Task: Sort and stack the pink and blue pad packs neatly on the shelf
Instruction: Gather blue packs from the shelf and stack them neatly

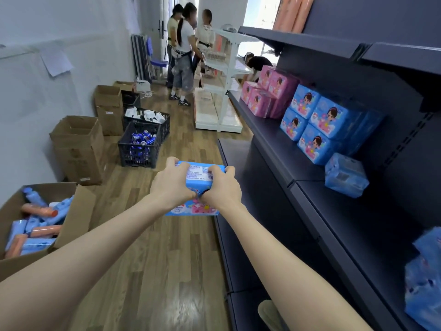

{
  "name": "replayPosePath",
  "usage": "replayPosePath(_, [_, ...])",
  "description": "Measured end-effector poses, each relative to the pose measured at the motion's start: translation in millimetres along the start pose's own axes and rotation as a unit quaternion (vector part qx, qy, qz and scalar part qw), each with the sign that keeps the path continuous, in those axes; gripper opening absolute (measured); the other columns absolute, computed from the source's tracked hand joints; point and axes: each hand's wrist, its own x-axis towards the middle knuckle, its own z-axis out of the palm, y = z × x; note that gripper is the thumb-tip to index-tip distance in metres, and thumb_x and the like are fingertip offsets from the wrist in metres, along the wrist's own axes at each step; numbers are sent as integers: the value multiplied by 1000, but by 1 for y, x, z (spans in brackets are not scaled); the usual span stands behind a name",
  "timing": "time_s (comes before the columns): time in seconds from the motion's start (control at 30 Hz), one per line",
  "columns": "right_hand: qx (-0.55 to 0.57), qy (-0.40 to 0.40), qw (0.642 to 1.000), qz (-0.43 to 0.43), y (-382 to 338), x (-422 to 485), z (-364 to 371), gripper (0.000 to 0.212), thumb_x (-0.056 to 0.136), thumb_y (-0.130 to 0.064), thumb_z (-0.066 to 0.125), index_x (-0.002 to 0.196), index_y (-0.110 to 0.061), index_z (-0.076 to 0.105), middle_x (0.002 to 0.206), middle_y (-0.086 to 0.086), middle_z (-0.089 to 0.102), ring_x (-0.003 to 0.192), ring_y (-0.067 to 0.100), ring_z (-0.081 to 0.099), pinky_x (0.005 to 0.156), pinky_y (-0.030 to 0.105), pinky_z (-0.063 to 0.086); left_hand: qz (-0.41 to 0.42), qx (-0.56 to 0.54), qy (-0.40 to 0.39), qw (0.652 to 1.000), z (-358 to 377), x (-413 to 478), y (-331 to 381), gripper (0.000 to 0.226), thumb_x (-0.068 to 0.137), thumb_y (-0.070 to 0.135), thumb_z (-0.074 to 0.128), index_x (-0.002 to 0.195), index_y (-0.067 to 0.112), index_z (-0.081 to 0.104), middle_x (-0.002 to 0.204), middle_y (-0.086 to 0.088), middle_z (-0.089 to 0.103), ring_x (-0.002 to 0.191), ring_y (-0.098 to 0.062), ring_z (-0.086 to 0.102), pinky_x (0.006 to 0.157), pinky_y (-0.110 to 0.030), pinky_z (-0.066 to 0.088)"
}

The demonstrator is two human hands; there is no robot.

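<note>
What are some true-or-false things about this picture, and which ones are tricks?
1. The left hand and right hand both grip one blue pack. True.
2. The pink packs sit nearer the person than the blue stack. False: the pink packs are farther along the shelf.
3. The black crate holds blue cans. True.
4. The blue pack already rests on the shelf. False: it is held in the air above the wooden floor, beside the shelf.
</note>
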Motion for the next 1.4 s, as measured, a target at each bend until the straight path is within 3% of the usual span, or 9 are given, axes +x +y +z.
replayPosePath(0.4, [-9,-23,999,-37,10,96,8,63,75,-29,74,126,-18,40,127,9,30,103,28,53,86,40,52,-37,-10,14,999,16,87,-4,64,73,30,72,129,14,45,136,-5,32,101,-34,56,84,-35,44])
replayPosePath(0.83, [-13,-62,998,-22,-2,165,39,65,75,-29,75,128,-20,39,128,8,29,104,27,52,85,36,51,-50,-23,-6,998,30,158,-38,61,71,31,73,124,13,49,133,-3,34,96,-31,58,79,-34,43])
replayPosePath(1.4, [-15,-41,999,20,-96,302,95,60,76,-26,73,124,-19,39,130,6,27,101,30,53,77,38,51,-6,-6,-24,1000,-9,303,-142,65,72,34,73,128,13,46,135,-3,32,98,-32,57,81,-35,45])
